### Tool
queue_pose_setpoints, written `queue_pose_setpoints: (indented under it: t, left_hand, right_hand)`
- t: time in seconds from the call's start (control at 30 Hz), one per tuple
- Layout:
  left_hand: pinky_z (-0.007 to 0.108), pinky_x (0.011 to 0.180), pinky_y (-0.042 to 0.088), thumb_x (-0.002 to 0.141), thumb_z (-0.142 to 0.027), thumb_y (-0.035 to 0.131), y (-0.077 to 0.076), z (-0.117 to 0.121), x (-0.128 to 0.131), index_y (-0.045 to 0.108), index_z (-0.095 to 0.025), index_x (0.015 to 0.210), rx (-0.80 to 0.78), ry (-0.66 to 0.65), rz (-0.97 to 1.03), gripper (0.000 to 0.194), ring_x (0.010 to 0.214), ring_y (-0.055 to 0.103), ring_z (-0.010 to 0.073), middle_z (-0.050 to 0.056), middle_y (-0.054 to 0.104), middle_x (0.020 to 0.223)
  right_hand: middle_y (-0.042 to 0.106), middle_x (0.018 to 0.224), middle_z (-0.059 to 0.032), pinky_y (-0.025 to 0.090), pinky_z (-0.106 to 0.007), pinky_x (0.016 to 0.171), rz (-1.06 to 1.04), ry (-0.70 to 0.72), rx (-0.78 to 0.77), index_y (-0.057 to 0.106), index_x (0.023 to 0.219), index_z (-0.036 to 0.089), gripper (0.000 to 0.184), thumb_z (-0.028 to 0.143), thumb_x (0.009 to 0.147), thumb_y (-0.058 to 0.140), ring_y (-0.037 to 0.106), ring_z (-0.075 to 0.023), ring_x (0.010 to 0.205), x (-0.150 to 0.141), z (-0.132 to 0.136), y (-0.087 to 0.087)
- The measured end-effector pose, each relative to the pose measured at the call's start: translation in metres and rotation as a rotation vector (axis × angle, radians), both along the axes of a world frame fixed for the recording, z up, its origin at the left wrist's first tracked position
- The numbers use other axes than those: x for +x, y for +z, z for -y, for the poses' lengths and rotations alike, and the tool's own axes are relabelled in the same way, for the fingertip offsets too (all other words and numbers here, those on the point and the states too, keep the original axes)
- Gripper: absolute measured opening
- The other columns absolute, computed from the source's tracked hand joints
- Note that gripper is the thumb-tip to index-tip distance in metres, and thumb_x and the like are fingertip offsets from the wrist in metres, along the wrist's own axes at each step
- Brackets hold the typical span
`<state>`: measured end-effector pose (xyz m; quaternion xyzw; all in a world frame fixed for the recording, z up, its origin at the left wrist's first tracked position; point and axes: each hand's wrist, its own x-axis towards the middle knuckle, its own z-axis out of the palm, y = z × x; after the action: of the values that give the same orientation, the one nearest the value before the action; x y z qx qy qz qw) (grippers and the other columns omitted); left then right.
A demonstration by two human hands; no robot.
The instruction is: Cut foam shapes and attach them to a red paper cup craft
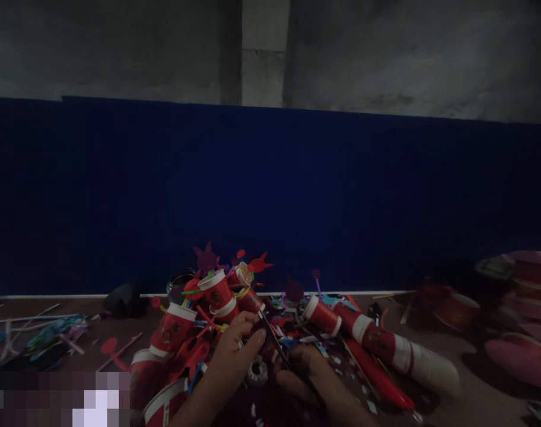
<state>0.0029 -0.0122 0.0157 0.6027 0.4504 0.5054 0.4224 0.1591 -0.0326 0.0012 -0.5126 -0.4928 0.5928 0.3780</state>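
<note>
My left hand [239,347] is closed, thumb against fingers, pinching a dark sheet piece [267,339] that looks like paper. My right hand [304,370] is closed around what look like dark-handled scissors. The thin scissor blade [276,339] slants up and left along the sheet. Dim light hides much of the handles. Below and between the hands lies a white tape roll [257,371]. Red paper cups [216,290] with straws and cut-out shapes crowd beside and beyond my left hand.
A long stack of red and white cups [404,353] lies to the right beside a red tube-like object [379,376]. Pink and red items [526,332] are piled at far right. Straws and scraps [59,329] litter the left. A blue panel [270,196] stands behind the table.
</note>
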Motion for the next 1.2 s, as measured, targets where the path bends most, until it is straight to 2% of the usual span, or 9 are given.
queue_pose_setpoints:
  t: [0.13, 0.23, 0.37, 0.5, 0.63, 0.77, 0.97, 1.2]
  left_hand:
    - [0.026, 0.077, 0.041, 0.073, -0.036, 0.055, -0.003, -0.003, -0.002, 0.064, -0.018, 0.058, -0.012, -0.023, 0.003, 0.025, 0.083, 0.052, 0.0191, 0.005, 0.056, 0.087]
    - [0.026, 0.073, 0.042, 0.073, -0.038, 0.057, -0.005, -0.004, -0.002, 0.062, -0.017, 0.055, -0.017, -0.04, 0.025, 0.028, 0.082, 0.051, 0.0192, 0.005, 0.055, 0.086]
    - [0.025, 0.067, 0.042, 0.075, -0.043, 0.053, -0.003, -0.001, 0.002, 0.064, -0.019, 0.064, -0.091, 0.02, 0.112, 0.028, 0.074, 0.052, 0.0171, 0.003, 0.057, 0.083]
    - [0.028, 0.082, 0.041, 0.076, -0.042, 0.053, -0.009, 0.0, 0.005, 0.065, -0.018, 0.072, 0.0, -0.021, 0.055, 0.027, 0.093, 0.052, 0.0213, 0.007, 0.058, 0.096]
    - [0.032, 0.09, 0.038, 0.079, -0.037, 0.051, -0.017, -0.002, 0.003, 0.066, -0.019, 0.072, 0.055, -0.013, -0.041, 0.025, 0.105, 0.048, 0.0236, 0.008, 0.054, 0.108]
    - [0.033, 0.09, 0.038, 0.079, -0.034, 0.05, -0.016, -0.002, 0.001, 0.066, -0.018, 0.069, 0.035, -0.111, -0.046, 0.025, 0.106, 0.048, 0.0234, 0.008, 0.052, 0.11]
    - [0.031, 0.087, 0.041, 0.078, -0.034, 0.052, -0.01, -0.002, 0.001, 0.065, -0.018, 0.071, -0.021, -0.126, 0.018, 0.022, 0.102, 0.05, 0.0225, 0.008, 0.051, 0.107]
    - [0.032, 0.087, 0.041, 0.075, -0.037, 0.056, -0.007, -0.003, -0.003, 0.061, -0.016, 0.057, -0.028, -0.115, -0.023, 0.028, 0.1, 0.051, 0.0233, 0.008, 0.054, 0.102]
  right_hand:
    - [0.052, 0.05, 0.0077, 0.024, -0.019, 0.035, 0.047, -0.036, 0.004, 0.054, 0.07, 0.018, 0.038, 0.043, 0.05, 0.074, 0.035, -0.0046, 0.036, -0.001, -0.001, -0.008]
    - [0.05, 0.048, 0.0085, 0.022, -0.018, 0.033, 0.069, -0.022, 0.026, 0.053, 0.068, 0.018, 0.036, 0.041, 0.052, 0.074, 0.033, -0.0035, 0.034, -0.002, -0.002, -0.008]
    - [0.047, 0.045, 0.0082, 0.023, -0.018, 0.033, 0.065, -0.005, 0.04, 0.055, 0.067, 0.016, 0.034, 0.043, 0.054, 0.072, 0.037, -0.0046, 0.033, -0.002, -0.003, -0.008]
    - [0.047, 0.045, 0.0075, 0.027, -0.018, 0.037, -0.002, -0.021, 0.055, 0.057, 0.068, 0.016, 0.034, 0.045, 0.057, 0.07, 0.037, -0.0054, 0.037, 0.0, -0.006, -0.018]
    - [0.05, 0.051, 0.0062, 0.027, -0.019, 0.042, -0.06, 0.015, 0.103, 0.055, 0.063, 0.015, 0.036, 0.039, 0.048, 0.077, 0.039, -0.0065, 0.044, 0.001, -0.008, -0.023]
    - [0.048, 0.052, 0.0067, 0.025, -0.019, 0.042, -0.091, 0.032, 0.072, 0.056, 0.068, 0.016, 0.032, 0.038, 0.054, 0.074, 0.036, -0.0063, 0.044, 0.0, -0.005, -0.016]
    - [0.052, 0.055, 0.0043, 0.031, -0.02, 0.048, -0.044, -0.011, 0.1, 0.06, 0.063, 0.014, 0.029, 0.036, 0.053, 0.075, 0.041, -0.0081, 0.05, 0.0, -0.001, -0.007]
    - [0.046, 0.049, 0.0076, 0.025, -0.018, 0.042, -0.006, 0.06, 0.037, 0.058, 0.063, 0.014, 0.031, 0.034, 0.05, 0.078, 0.034, -0.0053, 0.044, 0.003, -0.004, 0.003]
